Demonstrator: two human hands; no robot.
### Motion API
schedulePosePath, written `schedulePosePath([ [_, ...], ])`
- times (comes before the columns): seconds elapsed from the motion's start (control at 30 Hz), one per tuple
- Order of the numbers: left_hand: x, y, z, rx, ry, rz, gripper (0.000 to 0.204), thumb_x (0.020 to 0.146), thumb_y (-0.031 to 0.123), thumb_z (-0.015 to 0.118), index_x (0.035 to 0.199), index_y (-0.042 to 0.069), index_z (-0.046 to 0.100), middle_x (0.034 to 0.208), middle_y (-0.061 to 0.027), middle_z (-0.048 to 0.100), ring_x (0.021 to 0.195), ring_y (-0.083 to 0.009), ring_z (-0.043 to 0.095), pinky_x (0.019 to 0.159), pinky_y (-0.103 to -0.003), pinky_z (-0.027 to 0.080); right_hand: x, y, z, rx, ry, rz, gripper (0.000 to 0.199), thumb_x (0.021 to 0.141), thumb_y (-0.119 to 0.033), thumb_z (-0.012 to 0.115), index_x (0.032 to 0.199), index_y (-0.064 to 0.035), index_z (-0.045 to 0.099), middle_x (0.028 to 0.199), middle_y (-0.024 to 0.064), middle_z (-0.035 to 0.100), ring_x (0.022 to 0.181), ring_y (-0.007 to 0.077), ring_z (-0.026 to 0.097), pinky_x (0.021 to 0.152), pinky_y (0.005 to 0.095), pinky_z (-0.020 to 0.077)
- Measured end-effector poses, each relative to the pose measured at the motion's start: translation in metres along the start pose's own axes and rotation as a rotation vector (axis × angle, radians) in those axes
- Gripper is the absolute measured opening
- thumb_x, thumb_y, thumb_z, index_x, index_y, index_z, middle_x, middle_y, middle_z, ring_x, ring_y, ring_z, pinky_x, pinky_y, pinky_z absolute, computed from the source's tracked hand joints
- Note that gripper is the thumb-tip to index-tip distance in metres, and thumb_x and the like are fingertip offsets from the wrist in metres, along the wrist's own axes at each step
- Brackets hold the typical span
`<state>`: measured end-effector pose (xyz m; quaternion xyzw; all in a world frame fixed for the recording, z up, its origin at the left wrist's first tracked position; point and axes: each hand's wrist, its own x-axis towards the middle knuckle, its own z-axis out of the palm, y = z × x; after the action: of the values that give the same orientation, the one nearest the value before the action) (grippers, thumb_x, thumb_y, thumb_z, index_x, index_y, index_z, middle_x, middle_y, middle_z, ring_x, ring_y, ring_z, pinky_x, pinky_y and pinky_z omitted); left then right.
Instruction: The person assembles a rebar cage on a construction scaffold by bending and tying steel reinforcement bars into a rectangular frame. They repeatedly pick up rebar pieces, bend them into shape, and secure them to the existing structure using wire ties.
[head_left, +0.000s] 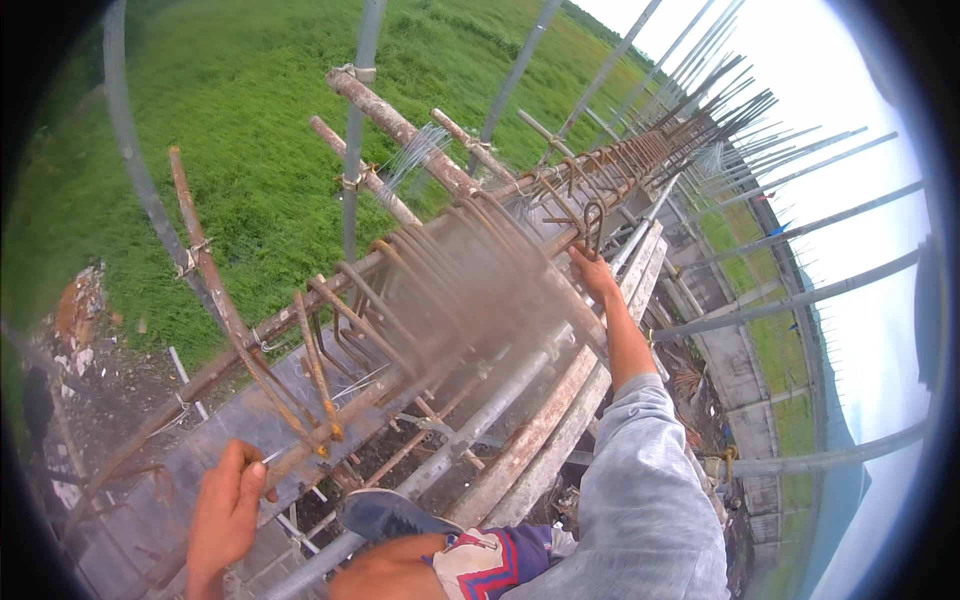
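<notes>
My left hand [228, 505] is at the lower left, its fingers curled together beside a long rusty bar. At the fingertips shows a thin shiny wire [272, 457]. Farther off, at the end of my stretched right arm, my right hand [592, 272] is closed around a rusty bent steel bar [594, 222], whose looped end sticks up above the fist. Between my hands runs a cage of rusty rebar with several stirrups [350, 310] bunched along it. The middle of the cage is blurred by a smear.
A bundle of thin wires [418, 148] hangs over a crosswise pole. Wooden planks [545, 440] and metal pipes run alongside the cage, above ground far below. Grey upright poles [365, 120] stand on both sides. My shoe [395, 512] is near the bottom.
</notes>
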<state>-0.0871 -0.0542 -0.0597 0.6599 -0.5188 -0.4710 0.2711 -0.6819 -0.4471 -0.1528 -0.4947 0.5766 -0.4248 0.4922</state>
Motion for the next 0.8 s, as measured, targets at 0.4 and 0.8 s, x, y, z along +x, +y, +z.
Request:
schedulePosePath([
  [0.4,-0.005,0.002,0.001,0.093,0.053,0.030,0.027,0.106,0.028,0.046,0.101,0.002,0.052,0.074,-0.0136,0.066,0.068,-0.0335,0.063,0.066,-0.043,0.046,-0.004,-0.004,-0.008,-0.494,0.162,-0.198,0.022,0.092,-0.026,0.076,0.103,-0.0070,0.076,0.064,-0.0090,0.051,0.055,0.0035,0.041,0.051,0.0261,0.0318],
  [0.8,0.000,-0.001,0.001,0.096,0.019,0.102,0.024,0.106,0.025,0.044,0.102,0.002,0.050,0.072,-0.0164,0.066,0.070,-0.0373,0.065,0.066,-0.046,0.046,0.024,-0.199,0.003,-1.782,-0.384,-0.069,0.023,0.082,-0.027,0.076,0.079,-0.0048,0.079,0.064,0.0069,0.071,0.067,0.0208,0.071,0.067,0.0369,0.0541],
])
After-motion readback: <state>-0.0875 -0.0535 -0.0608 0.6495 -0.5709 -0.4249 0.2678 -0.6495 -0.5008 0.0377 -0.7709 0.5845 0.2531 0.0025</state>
